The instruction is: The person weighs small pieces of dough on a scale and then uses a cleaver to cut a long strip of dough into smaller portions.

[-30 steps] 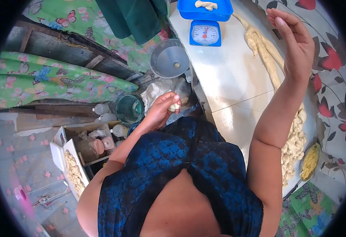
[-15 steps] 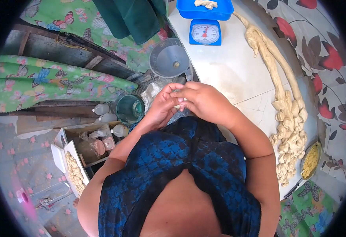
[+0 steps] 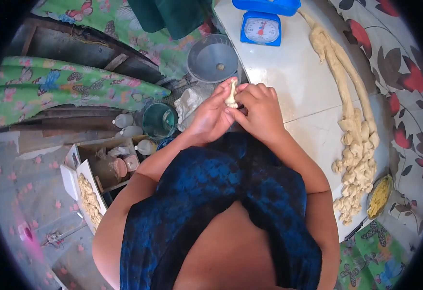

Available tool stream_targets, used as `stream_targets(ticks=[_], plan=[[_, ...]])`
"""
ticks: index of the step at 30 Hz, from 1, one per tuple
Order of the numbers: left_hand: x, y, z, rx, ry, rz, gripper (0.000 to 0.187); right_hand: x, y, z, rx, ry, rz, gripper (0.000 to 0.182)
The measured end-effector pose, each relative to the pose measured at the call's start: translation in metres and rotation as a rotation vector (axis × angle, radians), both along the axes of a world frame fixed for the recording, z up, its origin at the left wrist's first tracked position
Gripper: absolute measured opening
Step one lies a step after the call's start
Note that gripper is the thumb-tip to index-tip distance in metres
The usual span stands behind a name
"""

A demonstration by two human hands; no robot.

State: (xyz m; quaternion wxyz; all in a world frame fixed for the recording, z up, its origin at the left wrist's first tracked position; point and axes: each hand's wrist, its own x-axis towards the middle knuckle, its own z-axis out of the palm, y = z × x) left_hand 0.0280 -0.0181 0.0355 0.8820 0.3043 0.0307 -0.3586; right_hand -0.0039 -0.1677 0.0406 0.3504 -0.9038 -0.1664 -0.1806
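Observation:
A small piece of pale dough [image 3: 231, 96] is held in front of my chest between both hands. My left hand [image 3: 210, 118] supports it from the left, palm partly turned up, with the fingers around it. My right hand [image 3: 261, 107] pinches its right side with thumb and curled fingers. On the table [image 3: 303, 87] to the right lie long dough strips [image 3: 339, 79]. Below them is a heap of cut dough pieces [image 3: 358, 166].
A blue kitchen scale [image 3: 260, 30] with a blue pan [image 3: 269, 5] stands at the far end. A bowl of yellow shredded filling [image 3: 380, 197] and a knife [image 3: 355, 231] are at right. Left are a grey basin [image 3: 204, 67], a green bucket [image 3: 159, 121] and a tray of dough pieces [image 3: 90, 200].
Both hands have risen slightly and opened a little around the dough, so more of it shows. The view has shifted; the dough in the scale pan is now out of frame.

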Motion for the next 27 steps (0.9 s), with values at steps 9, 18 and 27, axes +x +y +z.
stream_targets(ticks=[9, 18, 27], plan=[[0.022, 0.032, -0.020, 0.014, -0.041, 0.202, 0.031, 0.047, -0.062, 0.043, 0.541, 0.096, -0.027, 0.017], [0.003, 0.046, -0.031, 0.072, 0.069, 0.153, 0.023, 0.180, -0.123, 0.106, 0.203, -0.085, -0.167, 0.018], [0.002, 0.057, -0.031, 0.126, 0.055, 0.148, 0.021, 0.228, -0.116, 0.103, -0.080, 0.007, -0.221, 0.017]])
